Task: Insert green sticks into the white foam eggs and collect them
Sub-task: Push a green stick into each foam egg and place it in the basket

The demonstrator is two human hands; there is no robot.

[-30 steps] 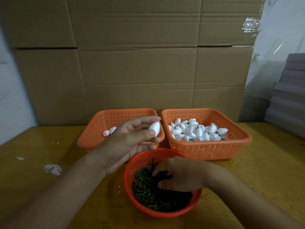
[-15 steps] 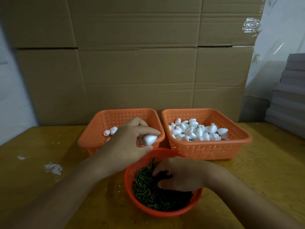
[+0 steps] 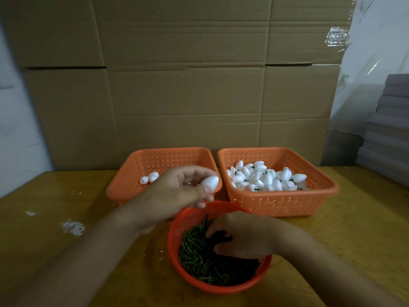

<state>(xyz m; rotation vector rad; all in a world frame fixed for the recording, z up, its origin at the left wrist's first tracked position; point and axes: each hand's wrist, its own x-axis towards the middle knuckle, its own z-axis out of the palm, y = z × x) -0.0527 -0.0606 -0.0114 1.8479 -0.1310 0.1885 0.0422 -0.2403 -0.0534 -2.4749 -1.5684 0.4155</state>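
My left hand holds a white foam egg in its fingertips above the far rim of the round orange bowl. The bowl holds a heap of short green sticks. My right hand is down in the bowl with its fingers curled among the sticks; what it grips is hidden. The left orange basket holds two plain eggs. The right orange basket holds several eggs with green sticks in them.
Both baskets stand side by side on a yellow wooden table with white crumbs and a white smear at the left. A wall of cardboard boxes rises behind. Grey stacked sheets lie at the right.
My left hand has turned the egg in its fingers, dipping and then lifting it slightly over the bowl's far rim. My right hand has stayed in the sticks.
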